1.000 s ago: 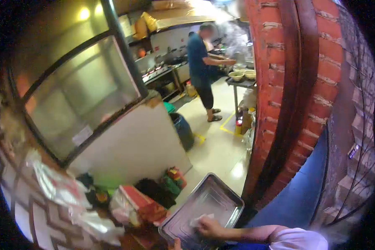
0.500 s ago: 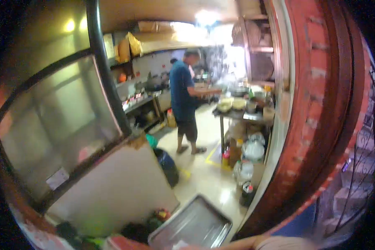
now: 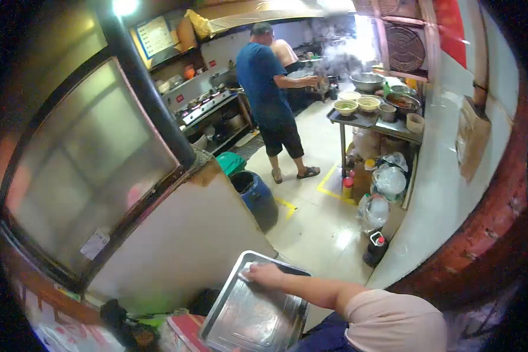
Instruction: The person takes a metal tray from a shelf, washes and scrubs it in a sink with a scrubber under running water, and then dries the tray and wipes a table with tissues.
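My right hand (image 3: pixel 265 276) presses a crumpled white cloth or tissue (image 3: pixel 247 271) against the far left corner of a rectangular metal tray (image 3: pixel 249 311). Its fingers are closed over the wad. Shiny and shallow, with a raised rim, the tray slants in front of my body at the bottom of the view. A small patch of skin at the tray's near edge seems to be part of my left hand (image 3: pixel 236 349); its fingers are hidden by the frame edge.
A person in a blue shirt (image 3: pixel 261 76) stands in the kitchen, another beyond. A metal table (image 3: pixel 366 121) with bowls stands right, a blue barrel (image 3: pixel 255 199) left. A low partition (image 3: pixel 182 240) and a dark bottle (image 3: pixel 375 249) flank the tiled floor. Steam rises behind.
The view has swung, so the kitchen sits differently in frame. My right forearm now reaches across the tray, and the hand with the white wad is at its far corner.
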Demonstrator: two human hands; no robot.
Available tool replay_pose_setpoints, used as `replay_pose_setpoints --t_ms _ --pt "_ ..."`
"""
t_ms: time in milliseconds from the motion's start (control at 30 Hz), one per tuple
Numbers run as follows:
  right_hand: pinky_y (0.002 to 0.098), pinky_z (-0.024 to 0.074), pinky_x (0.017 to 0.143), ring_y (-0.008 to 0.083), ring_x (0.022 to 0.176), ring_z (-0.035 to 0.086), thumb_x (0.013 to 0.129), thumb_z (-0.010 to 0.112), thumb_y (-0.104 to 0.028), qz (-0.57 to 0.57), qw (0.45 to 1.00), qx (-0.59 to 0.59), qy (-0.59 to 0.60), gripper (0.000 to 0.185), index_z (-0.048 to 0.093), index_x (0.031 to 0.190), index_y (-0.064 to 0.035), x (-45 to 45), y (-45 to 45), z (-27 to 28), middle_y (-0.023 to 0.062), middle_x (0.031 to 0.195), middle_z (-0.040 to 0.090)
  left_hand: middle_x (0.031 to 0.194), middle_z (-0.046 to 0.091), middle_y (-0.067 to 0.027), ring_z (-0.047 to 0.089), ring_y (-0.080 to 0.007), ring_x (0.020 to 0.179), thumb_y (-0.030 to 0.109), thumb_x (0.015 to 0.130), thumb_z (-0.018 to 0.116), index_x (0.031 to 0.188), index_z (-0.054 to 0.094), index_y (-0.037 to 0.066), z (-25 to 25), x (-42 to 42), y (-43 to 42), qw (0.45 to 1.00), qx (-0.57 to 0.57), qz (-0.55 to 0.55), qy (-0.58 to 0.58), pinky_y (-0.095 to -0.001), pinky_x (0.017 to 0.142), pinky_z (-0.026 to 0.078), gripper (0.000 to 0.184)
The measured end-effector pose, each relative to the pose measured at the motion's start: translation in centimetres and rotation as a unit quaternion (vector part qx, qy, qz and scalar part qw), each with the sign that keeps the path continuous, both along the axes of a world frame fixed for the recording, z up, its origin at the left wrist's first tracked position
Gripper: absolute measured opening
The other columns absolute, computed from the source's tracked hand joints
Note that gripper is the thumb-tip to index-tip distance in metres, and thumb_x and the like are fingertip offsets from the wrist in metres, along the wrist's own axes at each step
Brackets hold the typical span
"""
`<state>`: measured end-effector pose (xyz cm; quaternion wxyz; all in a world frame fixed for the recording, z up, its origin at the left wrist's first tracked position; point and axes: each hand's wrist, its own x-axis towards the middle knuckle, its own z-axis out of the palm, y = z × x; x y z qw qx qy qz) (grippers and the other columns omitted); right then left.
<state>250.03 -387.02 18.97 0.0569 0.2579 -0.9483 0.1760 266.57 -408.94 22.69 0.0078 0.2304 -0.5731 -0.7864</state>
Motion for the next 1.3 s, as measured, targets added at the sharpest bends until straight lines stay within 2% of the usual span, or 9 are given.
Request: replay_pose_setpoints --t_ms 300,433,633,767,833,900,967,1100,1300 --pt "0.0437 0.0484 0.081 0.0361 0.095 0.061 0.092 0.047 -0.016 -0.161 0.954 -0.205 -0.146 0.034 0.051 0.125 -0.0187 -3.0 -0.3 -3.6 0.0151 0.104 0.058 0.107 0.061 -0.0086 0.059 -0.0274 0.099 0.032 0.077 0.056 0.114 0.055 0.005 -0.9 1.3 -0.3 0.999 0.009 0.046 0.015 -0.0436 0.088 0.046 0.046" --pt "0.0471 0.0469 0.085 0.0378 0.098 0.059 0.098 0.036 -0.042 -0.118 0.950 -0.270 -0.103 0.042 0.058 0.111 -0.0081 -0.1 -5.2 -4.1 0.0199 0.101 0.060 0.106 0.061 -0.0085 0.059 -0.0273 0.098 0.030 0.077 0.056 0.113 0.056 0.005 -1.1 1.5 -1.2 0.997 0.021 0.064 0.040 -0.0434 0.087 0.046 0.044" --pt "0.0406 0.0390 0.098 0.0337 0.108 0.056 0.096 0.039 -0.049 0.215 0.918 -0.170 -0.286 0.047 0.056 0.119 -0.0104 11.6 -10.4 3.5 0.0174 0.112 0.058 0.105 0.061 -0.0084 0.059 -0.0272 0.097 0.027 0.076 0.056 0.112 0.056 0.005 -1.2 1.2 -3.0 0.991 0.053 0.092 0.085 -0.0432 0.086 0.046 0.042" --pt "0.0384 0.0424 0.092 0.0305 0.103 0.057 0.096 0.041 -0.051 0.185 0.891 -0.220 -0.351 0.049 0.058 0.112 -0.0072 10.8 -9.1 3.2 0.0159 0.106 0.059 0.104 0.061 -0.0082 0.059 -0.0270 0.097 0.025 0.075 0.056 0.111 0.056 0.005 -1.7 1.4 -4.3 0.987 0.081 0.101 0.100 -0.0431 0.086 0.047 0.041" --pt "0.0379 0.0461 0.082 0.0261 0.095 0.060 0.091 0.054 -0.047 0.081 0.928 -0.238 -0.275 0.044 0.062 0.101 -0.0054 7.3 -8.1 2.0 0.0149 0.104 0.063 0.104 0.061 -0.0082 0.059 -0.0270 0.096 0.024 0.075 0.056 0.111 0.056 0.005 -2.8 1.4 -5.3 0.983 0.107 0.102 0.108 -0.0430 0.086 0.047 0.041" --pt "0.0369 0.0467 0.080 0.0265 0.091 0.061 0.089 0.059 -0.040 -0.092 0.865 -0.361 -0.336 0.037 0.065 0.093 -0.0037 3.6 -6.7 1.5 0.0168 0.097 0.064 0.103 0.061 -0.0075 0.059 -0.0266 0.096 0.024 0.076 0.056 0.110 0.057 0.005 -5.2 1.1 -6.6 0.982 0.126 0.102 0.093 -0.0420 0.084 0.047 0.039" --pt "0.0399 0.0481 0.089 0.0336 0.102 0.060 0.090 0.057 -0.029 -0.109 0.955 -0.269 -0.054 0.026 0.064 0.107 -0.0098 -1.3 -5.1 -3.5 0.0187 0.112 0.061 0.103 0.061 -0.0071 0.059 -0.0265 0.095 0.023 0.076 0.057 0.108 0.057 0.005 -6.1 1.8 -6.9 0.983 0.125 0.111 0.072 -0.0415 0.083 0.048 0.037" --pt "0.0422 0.0473 0.091 0.0372 0.107 0.056 0.076 0.053 0.004 -0.172 0.890 -0.419 0.059 0.042 0.062 0.114 -0.0126 -2.4 -4.3 1.2 0.0168 0.119 0.058 0.103 0.061 -0.0075 0.059 -0.0267 0.095 0.022 0.077 0.057 0.107 0.057 0.006 -4.1 2.8 -4.7 0.990 0.076 0.112 0.048 -0.0417 0.083 0.048 0.034" --pt "0.0464 0.0399 0.098 0.0372 0.114 0.048 0.076 0.058 -0.006 -0.119 0.943 -0.286 0.119 0.053 0.051 0.128 -0.0046 1.8 -7.9 5.2 0.0164 0.130 0.050 0.116 0.057 -0.0105 0.057 -0.0281 0.104 0.019 0.086 0.055 0.123 0.049 0.003 -2.5 3.5 -4.4 0.984 0.174 0.037 0.024 -0.0443 0.089 0.047 0.041"
